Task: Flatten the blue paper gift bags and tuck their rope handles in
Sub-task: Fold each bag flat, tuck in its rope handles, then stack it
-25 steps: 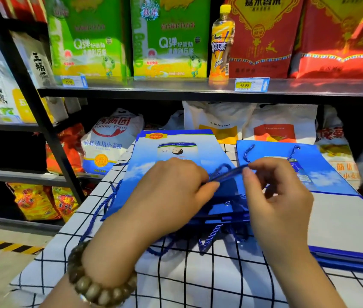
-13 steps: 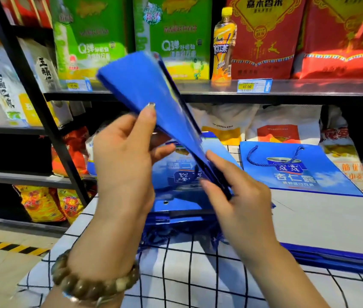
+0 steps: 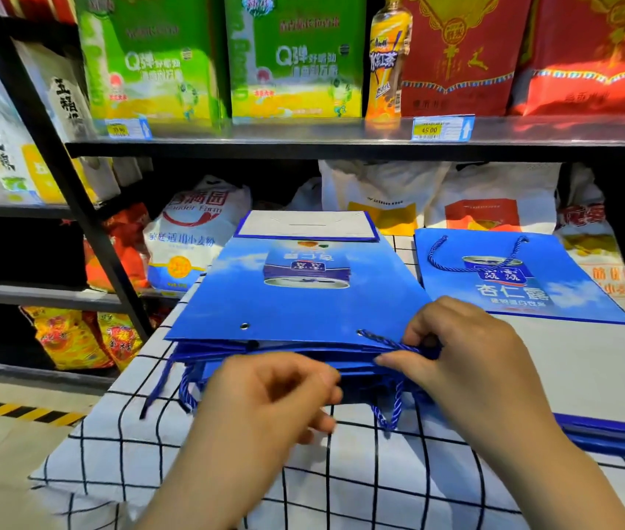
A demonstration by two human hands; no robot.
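A blue paper gift bag (image 3: 303, 296) lies flat on top of a stack of similar bags, its white bottom flap (image 3: 307, 225) at the far end. My right hand (image 3: 471, 361) pinches the bag's blue rope handle (image 3: 383, 341) where it leaves the right eyelet at the near edge. My left hand (image 3: 272, 399) sits with curled fingers just in front of the stack's near edge; whether it holds anything is hidden. Other rope handles (image 3: 393, 411) hang loose from the lower bags. A second flat bag (image 3: 513, 281) lies to the right with its handle on top.
The stack rests on a checked cloth (image 3: 303, 476) over a table. A large white flat sheet with a blue edge (image 3: 590, 372) lies at right. Behind are shelves (image 3: 303, 137) with boxes, a bottle (image 3: 387, 59) and flour sacks (image 3: 192, 239). A black shelf post (image 3: 73, 208) stands at left.
The bag was held up and turned over in both hands half a second ago; now it lies flat on the stack, and my right hand has taken its rope handle.
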